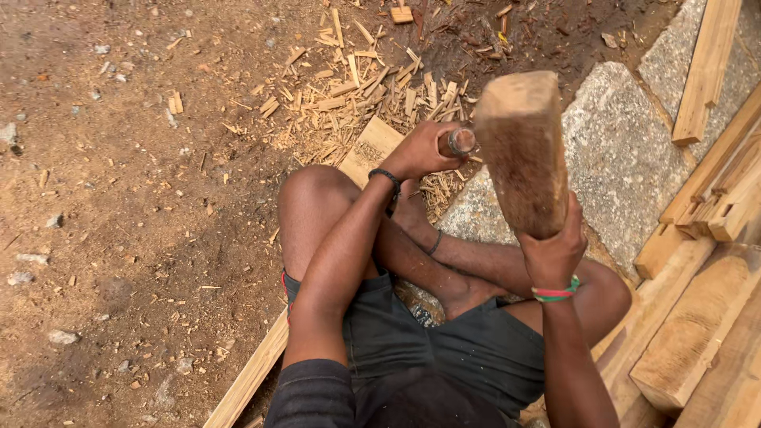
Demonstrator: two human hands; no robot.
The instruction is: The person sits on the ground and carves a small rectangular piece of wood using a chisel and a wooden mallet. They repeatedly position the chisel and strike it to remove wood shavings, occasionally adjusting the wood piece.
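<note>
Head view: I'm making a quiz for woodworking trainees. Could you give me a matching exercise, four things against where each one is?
Things:
1. wooden mallet
2. chisel
3. wood chips
4. stone slab

Places:
A. gripped in the left hand
B. scattered on the dirt beyond the knees
C. raised in the right hand
D. on the ground on the right, beside stacked timber

Pairs: 1-C, 2-A, 3-B, 4-D

Daylight, even and fairly bright, no hard glare. Soft shadow under the seated person's legs. Ground and wood chips (349, 95) sharp; raised wooden mallet (519, 150) close to lens, slightly soft. Mild wide-angle stretch at edges
</note>
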